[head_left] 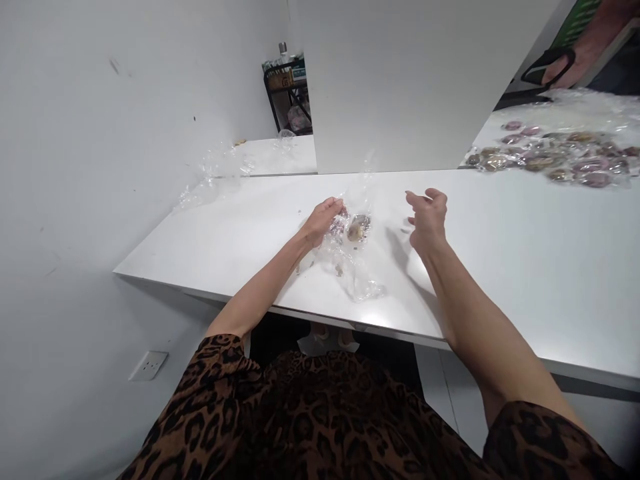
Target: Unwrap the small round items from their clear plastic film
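My left hand [323, 223] is closed on a clear plastic bag [355, 267], with its fingertips pinching the film. The crumpled bag spreads over the white table, and a strip of its film stands up at the back. A small reddish packed piece [337, 227] shows by my left fingertips, and a brownish-yellow piece [357, 229] lies just right of it in clear film. What these pieces are I cannot make out. My right hand [429, 217] hovers above the table to the right, its fingers bent and apart with nothing visible in them. Its shadow falls on the tabletop.
Many small wrapped pieces [565, 157] in clear plastic lie at the far right, near another person's hand [560, 70]. Loose clear film [215, 173] sits at the back left. A white panel [400, 80] rises behind the table [530, 267]. A wall stands at left.
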Demonstrator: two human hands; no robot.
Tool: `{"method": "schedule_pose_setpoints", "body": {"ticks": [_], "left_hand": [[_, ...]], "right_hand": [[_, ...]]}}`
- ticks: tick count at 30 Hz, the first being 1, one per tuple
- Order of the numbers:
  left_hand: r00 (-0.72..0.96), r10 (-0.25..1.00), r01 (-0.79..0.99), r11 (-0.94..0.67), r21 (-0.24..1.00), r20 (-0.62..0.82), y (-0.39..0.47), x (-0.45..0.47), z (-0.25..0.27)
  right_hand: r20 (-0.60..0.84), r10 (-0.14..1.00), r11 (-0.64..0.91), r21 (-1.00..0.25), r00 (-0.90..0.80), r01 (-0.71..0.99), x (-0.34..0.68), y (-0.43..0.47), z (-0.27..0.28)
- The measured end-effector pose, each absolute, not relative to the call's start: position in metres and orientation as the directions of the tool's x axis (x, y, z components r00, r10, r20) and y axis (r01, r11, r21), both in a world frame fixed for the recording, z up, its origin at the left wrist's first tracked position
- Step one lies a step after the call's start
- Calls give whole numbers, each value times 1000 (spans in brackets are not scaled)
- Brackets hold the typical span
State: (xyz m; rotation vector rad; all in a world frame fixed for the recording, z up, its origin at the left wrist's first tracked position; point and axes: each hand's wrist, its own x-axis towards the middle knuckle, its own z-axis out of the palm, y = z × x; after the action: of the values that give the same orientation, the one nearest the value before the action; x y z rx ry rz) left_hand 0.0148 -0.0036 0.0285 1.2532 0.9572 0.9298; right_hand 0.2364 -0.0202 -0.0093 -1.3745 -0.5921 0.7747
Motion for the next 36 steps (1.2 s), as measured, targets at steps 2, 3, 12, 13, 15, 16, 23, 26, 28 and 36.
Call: {"method": "schedule_pose_setpoints", "body": {"ticks": [2, 3, 12, 13, 15, 16, 23, 26, 28, 36], "left_hand": [[267, 963, -88, 72, 994, -46, -5, 16, 31], [248, 968, -119, 62, 991, -30, -7, 17, 32], [184, 982, -311, 14, 950, 45, -15, 16, 76], [188, 981, -308, 11, 951, 49, -15, 14, 85], [212, 975, -296, 4, 955, 62, -18, 11, 102], [231, 971, -284, 1, 959, 68, -20, 9, 109], [226, 969, -198, -52, 979, 97, -29, 3, 141], [302, 942, -254, -70, 965, 148, -34, 0, 156], [338, 916, -305, -112, 946, 218, -37, -3, 167], [364, 786, -465, -312, 828, 501, -39, -18, 219]], "right_hand": [[-45, 886, 9, -993, 461, -114, 220, -29, -8], [-61, 935, -24, -994, 350, -110, 212, -34, -8], [59, 987, -15, -896, 151, 444, 198, -38, -27], [47, 983, -30, -910, 175, 413, 201, -36, -29], [49, 979, -16, -950, 199, 311, 205, -34, -28], [61, 980, 10, -967, 191, 254, 205, -34, -27], [70, 990, 60, -994, 120, 86, 194, -38, -22], [65, 981, 57, -997, 180, 49, 196, -33, -25], [58, 973, 57, -998, 222, 11, 198, -29, -26], [-13, 922, 42, -990, 386, -135, 211, -24, -16]]}}
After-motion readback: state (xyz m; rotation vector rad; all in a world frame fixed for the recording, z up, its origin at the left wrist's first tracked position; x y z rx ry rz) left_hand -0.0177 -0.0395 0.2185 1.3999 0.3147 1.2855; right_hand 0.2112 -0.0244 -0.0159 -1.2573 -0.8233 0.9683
